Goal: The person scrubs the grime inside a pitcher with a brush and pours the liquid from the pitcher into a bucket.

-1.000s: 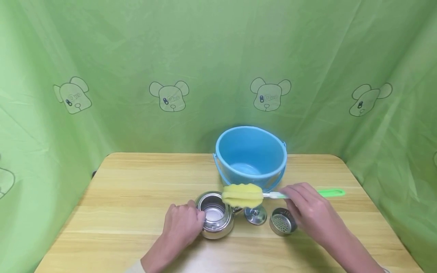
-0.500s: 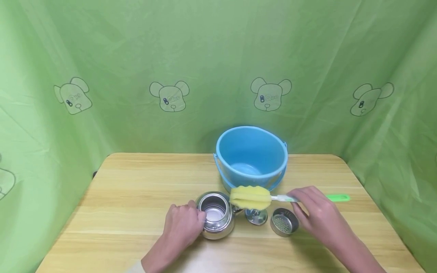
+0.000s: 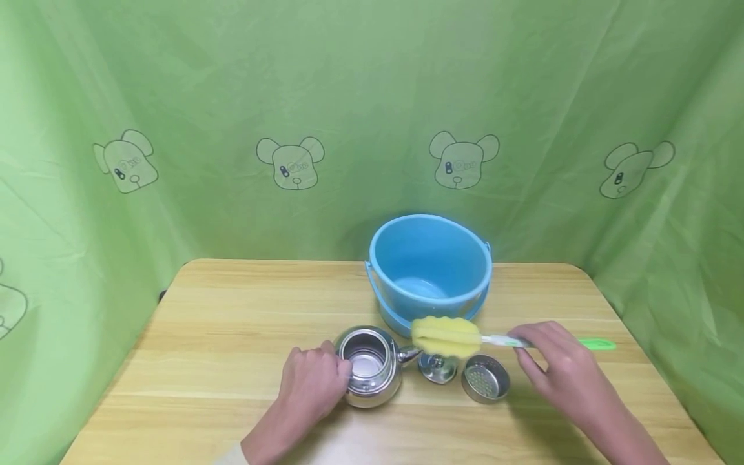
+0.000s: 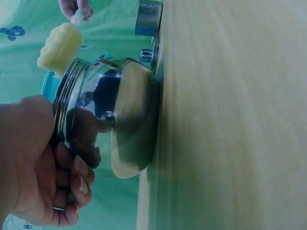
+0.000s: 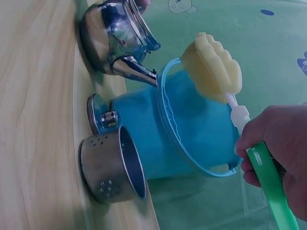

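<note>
A shiny steel teapot [image 3: 374, 385] stands lidless on the wooden table, its spout toward the right. My left hand [image 3: 314, 381] grips it on its left side, fingers curled; the handle itself is hidden in the head view. With my right hand [image 3: 560, 361] I hold a sponge brush by its green-and-white handle [image 5: 266, 179], its yellow sponge head [image 3: 446, 336] pointing left. That sponge hovers above the teapot lid [image 3: 437, 369], in front of the bucket. To the lid's right sits a perforated steel strainer cup [image 3: 485, 380], its opening upward.
Behind the teapot and lid, a blue bucket [image 3: 386, 284] with a hanging handle stands near the table's [image 3: 261, 303] back edge. Green curtains [image 3: 360, 77] printed with bear faces enclose the table at the back and both sides.
My right hand has carried the sponge brush steadily to the right, from over the teapot's rim to above the lid, uncovering the spout. My left hand has stayed on the teapot.
</note>
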A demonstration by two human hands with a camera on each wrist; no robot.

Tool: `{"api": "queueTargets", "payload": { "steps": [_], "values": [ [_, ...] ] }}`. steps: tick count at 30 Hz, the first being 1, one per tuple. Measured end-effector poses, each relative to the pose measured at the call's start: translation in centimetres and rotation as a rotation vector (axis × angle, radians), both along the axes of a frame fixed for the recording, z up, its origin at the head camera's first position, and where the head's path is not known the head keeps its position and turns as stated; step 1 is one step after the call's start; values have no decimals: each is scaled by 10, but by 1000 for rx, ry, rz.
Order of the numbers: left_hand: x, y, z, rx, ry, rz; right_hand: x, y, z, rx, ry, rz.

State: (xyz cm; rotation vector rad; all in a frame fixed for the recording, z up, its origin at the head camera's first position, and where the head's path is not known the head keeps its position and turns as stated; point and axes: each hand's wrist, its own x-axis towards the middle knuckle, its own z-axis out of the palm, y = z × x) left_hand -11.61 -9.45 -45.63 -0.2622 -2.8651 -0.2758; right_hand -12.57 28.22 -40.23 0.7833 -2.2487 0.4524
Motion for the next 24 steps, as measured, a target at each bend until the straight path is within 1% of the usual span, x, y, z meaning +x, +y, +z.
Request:
{"api": "queueTargets", "payload": {
  "steps": [5, 9, 15, 19, 24],
  "values": [
    [0, 0, 0, -1, -2, 0, -1, 8, -3, -19, -6, 3],
    [0, 0, 0, -11, 4, 3, -2, 14, -6, -22, -7, -12],
    [0, 1, -1, -2, -7, 12, -3, 23, -12, -22, -22, -38],
    [-1, 0, -2, 6, 18, 9, -1, 30, -17, -42, -46, -57],
    [-1, -1, -3, 21, 40, 8, 2, 38, -22, -54, -67, -106]
  ]
}}
